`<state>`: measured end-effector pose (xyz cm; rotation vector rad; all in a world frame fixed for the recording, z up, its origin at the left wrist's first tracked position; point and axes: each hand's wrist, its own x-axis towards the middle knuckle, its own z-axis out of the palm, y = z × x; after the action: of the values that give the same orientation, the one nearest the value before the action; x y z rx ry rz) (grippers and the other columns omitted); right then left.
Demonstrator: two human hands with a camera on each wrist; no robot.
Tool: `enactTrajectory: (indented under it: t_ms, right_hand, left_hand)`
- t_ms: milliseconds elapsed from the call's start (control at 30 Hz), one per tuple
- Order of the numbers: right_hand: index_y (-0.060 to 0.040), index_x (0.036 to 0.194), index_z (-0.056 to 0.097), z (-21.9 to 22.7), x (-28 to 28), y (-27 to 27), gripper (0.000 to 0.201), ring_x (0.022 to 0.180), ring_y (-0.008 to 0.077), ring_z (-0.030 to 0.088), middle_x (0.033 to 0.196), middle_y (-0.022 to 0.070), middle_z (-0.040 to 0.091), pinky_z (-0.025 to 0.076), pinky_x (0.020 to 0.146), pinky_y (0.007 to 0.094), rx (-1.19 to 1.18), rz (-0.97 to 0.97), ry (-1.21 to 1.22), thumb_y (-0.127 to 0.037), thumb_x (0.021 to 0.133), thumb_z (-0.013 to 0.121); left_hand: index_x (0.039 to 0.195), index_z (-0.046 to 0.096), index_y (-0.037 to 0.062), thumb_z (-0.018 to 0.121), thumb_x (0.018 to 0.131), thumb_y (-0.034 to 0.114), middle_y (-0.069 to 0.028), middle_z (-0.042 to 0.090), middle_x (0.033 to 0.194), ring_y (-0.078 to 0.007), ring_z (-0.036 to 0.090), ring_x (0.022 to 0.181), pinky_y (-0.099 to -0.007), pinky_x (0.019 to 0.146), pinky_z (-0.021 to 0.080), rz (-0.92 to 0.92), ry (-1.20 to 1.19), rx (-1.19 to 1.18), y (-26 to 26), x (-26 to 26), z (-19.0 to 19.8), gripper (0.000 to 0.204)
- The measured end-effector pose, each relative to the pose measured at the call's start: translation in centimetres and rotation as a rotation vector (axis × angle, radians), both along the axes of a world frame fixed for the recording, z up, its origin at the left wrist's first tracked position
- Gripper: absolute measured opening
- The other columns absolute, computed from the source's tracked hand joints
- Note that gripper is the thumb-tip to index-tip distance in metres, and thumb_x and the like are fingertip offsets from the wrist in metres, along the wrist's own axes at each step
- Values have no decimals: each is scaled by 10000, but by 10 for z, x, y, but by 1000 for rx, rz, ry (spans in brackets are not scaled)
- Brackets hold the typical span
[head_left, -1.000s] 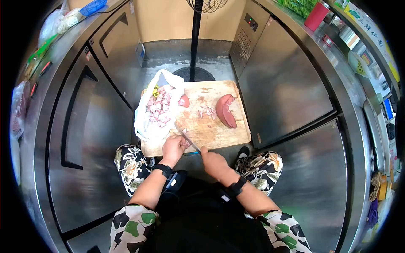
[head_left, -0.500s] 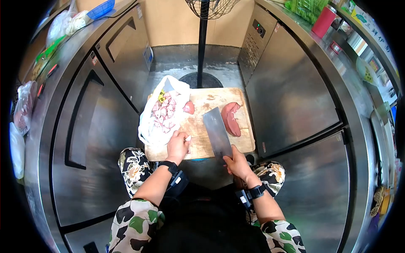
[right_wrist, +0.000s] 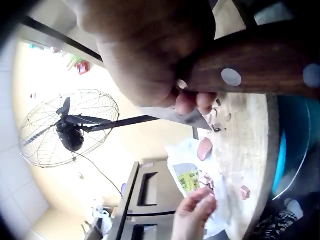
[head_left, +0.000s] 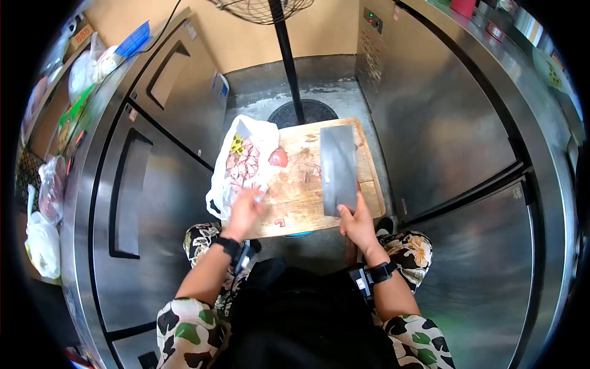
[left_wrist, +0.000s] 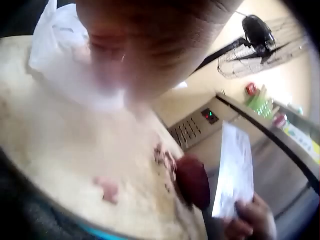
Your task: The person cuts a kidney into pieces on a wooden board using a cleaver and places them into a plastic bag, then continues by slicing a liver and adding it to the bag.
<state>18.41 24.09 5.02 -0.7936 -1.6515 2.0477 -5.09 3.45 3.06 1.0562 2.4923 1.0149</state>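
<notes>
My right hand (head_left: 359, 226) grips the wooden handle (right_wrist: 260, 65) of a cleaver (head_left: 338, 169), its broad blade raised over the right side of the wooden cutting board (head_left: 298, 200). The left hand (head_left: 244, 212), blurred, is at the near edge of a white plastic bag (head_left: 216, 178), with a small pale piece of meat (right_wrist: 212, 195) pinched at its fingertips. Inside the bag lie many cut meat chunks (head_left: 244, 163) and a yellow patch. A dark red slab of meat (left_wrist: 192, 180) is mostly hidden behind the blade in the head view.
A rounded meat lump (head_left: 278, 157) sits beside the bag, and one small scrap (head_left: 280, 222) lies near the board's front edge. Steel cabinets (head_left: 442, 123) flank both sides. Behind the board stands a fan pole (head_left: 286, 67) on a round base.
The cleaver has come up off the board and swung right, now upright over the red slab. My left hand has moved left from the board to the bag with a small piece of meat.
</notes>
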Motion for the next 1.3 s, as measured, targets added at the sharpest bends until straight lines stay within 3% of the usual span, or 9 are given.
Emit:
enactTrajectory:
  t_ms: [67, 100, 167, 500, 767, 900, 933, 1033, 1300]
  right_hand:
    - [-20, 1311, 344, 10, 3, 9, 414, 440, 85, 466, 786, 82, 592, 388, 402, 241, 1, -113, 39, -47, 948, 541]
    - [-22, 1305, 348, 15, 6, 13, 402, 441, 84, 467, 797, 89, 594, 384, 398, 240, 1, -169, 57, -40, 949, 533]
    - [-7, 1237, 364, 17, 13, 18, 322, 433, 85, 464, 811, 106, 602, 381, 391, 234, -3, -263, 76, -21, 949, 509]
    - [1, 1160, 372, 24, 24, 27, 232, 430, 78, 454, 828, 132, 599, 392, 407, 221, -85, -300, 70, -30, 960, 485]
    - [5, 1151, 377, 34, 20, 35, 228, 430, 77, 458, 806, 120, 596, 397, 415, 218, -137, -338, 128, -21, 956, 492]
    - [4, 1160, 373, 28, 19, 37, 235, 430, 78, 460, 817, 126, 600, 402, 416, 218, -93, -374, 143, -20, 956, 488]
    - [4, 1161, 372, 25, 19, 37, 236, 429, 78, 460, 818, 127, 600, 403, 416, 218, -83, -375, 150, -21, 957, 487]
    - [3, 1170, 367, 17, 18, 35, 244, 427, 79, 461, 819, 129, 600, 405, 413, 218, -84, -387, 179, -21, 957, 484]
    - [2, 1193, 355, 25, 17, 35, 274, 415, 85, 459, 819, 121, 594, 406, 405, 222, -180, -392, 160, -15, 954, 488]
  left_hand:
    - [1077, 619, 84, 766, 704, 51, -106, 595, 956, -298, 614, 893, -401, 796, 513, -204, -5, -92, 0, 34, 0, 402]
    - [1070, 608, 52, 760, 714, -22, -76, 550, 1083, -188, 622, 757, -290, 703, 535, -314, 217, -37, -3, 39, -16, 394]
    - [1070, 604, 33, 734, 730, -71, -88, 569, 1026, -167, 639, 771, -258, 702, 542, -227, -18, -20, 1, 38, -46, 379]
    - [1108, 611, -3, 750, 754, 11, -76, 642, 798, -150, 635, 683, -287, 656, 528, 127, -100, 91, 129, 25, -73, 381]
    - [1121, 582, 13, 732, 770, -20, -82, 551, 958, -157, 626, 774, -249, 676, 523, 45, -57, 277, 161, 36, -40, 383]
    - [1093, 573, 4, 789, 707, 10, -116, 526, 1026, -167, 606, 756, -294, 678, 530, -11, 95, -5, 156, 50, -20, 443]
    - [1114, 557, 15, 768, 699, -31, -131, 509, 1018, -253, 614, 849, -310, 730, 539, -63, 57, 84, 157, 54, -21, 467]
    - [1150, 546, 9, 783, 701, -20, -92, 518, 1031, -164, 627, 740, -272, 667, 536, -19, 98, 126, 164, 54, -36, 508]
    - [1110, 589, 13, 702, 766, -52, -123, 553, 1067, -162, 611, 696, -265, 646, 524, 12, 120, 172, 175, 33, -41, 368]
